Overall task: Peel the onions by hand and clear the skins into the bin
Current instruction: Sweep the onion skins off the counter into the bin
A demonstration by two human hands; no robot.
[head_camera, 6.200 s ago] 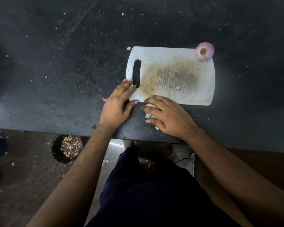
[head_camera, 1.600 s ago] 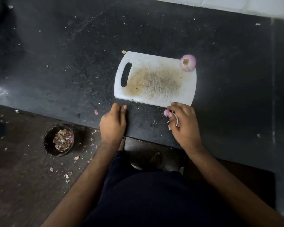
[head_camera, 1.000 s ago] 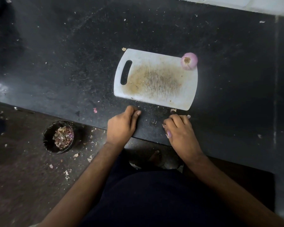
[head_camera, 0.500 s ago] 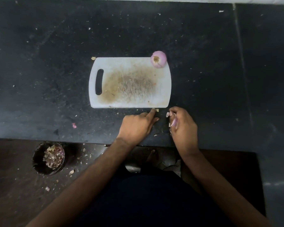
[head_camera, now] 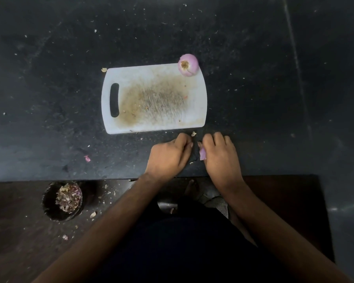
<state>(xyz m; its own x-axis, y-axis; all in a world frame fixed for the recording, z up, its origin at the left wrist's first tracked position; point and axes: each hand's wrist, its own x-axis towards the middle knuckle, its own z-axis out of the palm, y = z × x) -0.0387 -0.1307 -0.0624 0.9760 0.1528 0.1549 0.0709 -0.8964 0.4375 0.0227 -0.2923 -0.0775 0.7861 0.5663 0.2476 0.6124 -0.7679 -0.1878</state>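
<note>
A peeled purple onion [head_camera: 188, 64] sits at the far right corner of the stained white cutting board [head_camera: 196, 103] on the black counter. Just in front of the board, my right hand [head_camera: 220, 158] is curled around pink onion skins [head_camera: 202, 154] that show between its fingers. My left hand [head_camera: 169, 158] lies close beside it, fingers curled on the counter, its edge turned toward the right hand; what is under it I cannot see. A small skin scrap [head_camera: 193, 134] lies between the hands and the board. The dark round bin [head_camera: 49, 203] of skins stands on the floor at lower left.
A pink skin piece [head_camera: 87, 158] lies on the counter to the left of my hands, and a pale scrap [head_camera: 104, 69] sits by the board's far left corner. Crumbs dot the counter. Bits of skin litter the floor around the bin. The counter edge [head_camera: 80, 179] runs below my hands.
My left hand has slid right along the counter toward my right hand, which stays curled on the skins. The view has shifted a little; board and onion stay put.
</note>
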